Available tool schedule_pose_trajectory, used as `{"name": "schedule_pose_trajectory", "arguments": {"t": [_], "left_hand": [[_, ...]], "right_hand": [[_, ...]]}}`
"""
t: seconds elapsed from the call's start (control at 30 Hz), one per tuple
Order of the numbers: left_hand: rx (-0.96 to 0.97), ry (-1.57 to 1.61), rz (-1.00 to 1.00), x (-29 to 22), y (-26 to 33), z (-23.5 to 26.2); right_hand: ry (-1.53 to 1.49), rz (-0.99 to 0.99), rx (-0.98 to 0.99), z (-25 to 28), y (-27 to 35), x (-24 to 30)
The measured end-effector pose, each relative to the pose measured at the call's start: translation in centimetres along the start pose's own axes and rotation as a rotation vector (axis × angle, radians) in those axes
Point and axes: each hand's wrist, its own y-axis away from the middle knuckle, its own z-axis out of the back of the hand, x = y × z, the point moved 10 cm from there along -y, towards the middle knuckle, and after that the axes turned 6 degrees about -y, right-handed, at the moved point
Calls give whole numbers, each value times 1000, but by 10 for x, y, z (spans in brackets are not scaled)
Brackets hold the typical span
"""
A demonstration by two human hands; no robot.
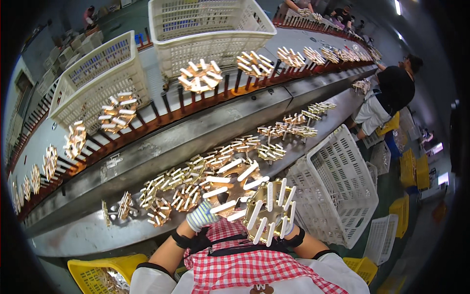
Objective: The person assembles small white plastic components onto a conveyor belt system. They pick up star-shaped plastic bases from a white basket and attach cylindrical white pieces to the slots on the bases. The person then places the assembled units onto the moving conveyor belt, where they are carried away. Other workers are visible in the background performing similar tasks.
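I see two spoked racks of white sticks raised close to my chest. My gloved left hand is clamped on the rim of the left rack. My right hand, mostly hidden, holds the right rack. More racks lie beyond on the grey bench; white crate right.

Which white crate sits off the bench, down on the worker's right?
The tilted white crate, leaning at the bench's near edge beside the right hand. The other two white crates stand upright on the far side, behind the conveyor rack.
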Motion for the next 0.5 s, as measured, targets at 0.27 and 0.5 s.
{"name": "schedule_pose_trajectory", "arguments": {"t": [0.27,0.5], "left_hand": [[-39,541,258,16,4,-25],[-636,-447,713,145,175,32]], "right_hand": [[-62,74,-15,30,7,-11],[-445,330,15,25,14,44]]}}
